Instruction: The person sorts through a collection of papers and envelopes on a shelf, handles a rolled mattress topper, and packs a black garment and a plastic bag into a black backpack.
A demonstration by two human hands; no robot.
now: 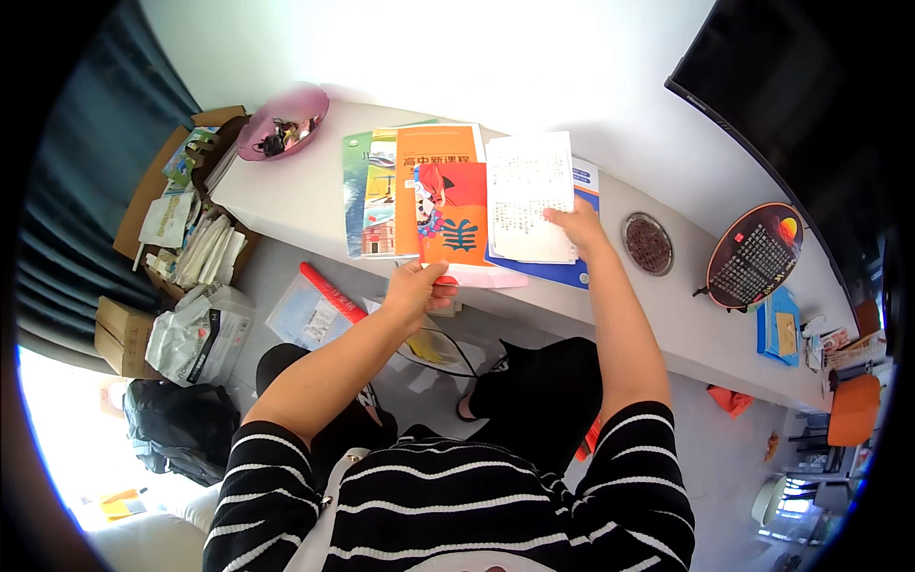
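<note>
My left hand is closed on the lower edge of a red-orange booklet with a cartoon figure on it. A pinkish edge shows along the booklet's bottom. Right beside it lies a stack of white handwritten pages. My right hand grips these pages at their right edge, thumb on top and the other fingers mostly hidden. Whether pages and booklet are joined I cannot tell. Under the pages a blue book sticks out. An orange book and a green book lie behind and to the left.
The long white table carries a pink bowl of small items, a round brown dish and a dark fan-shaped plaque. Left stand a cardboard box of papers and a black backpack. A dark screen hangs at right.
</note>
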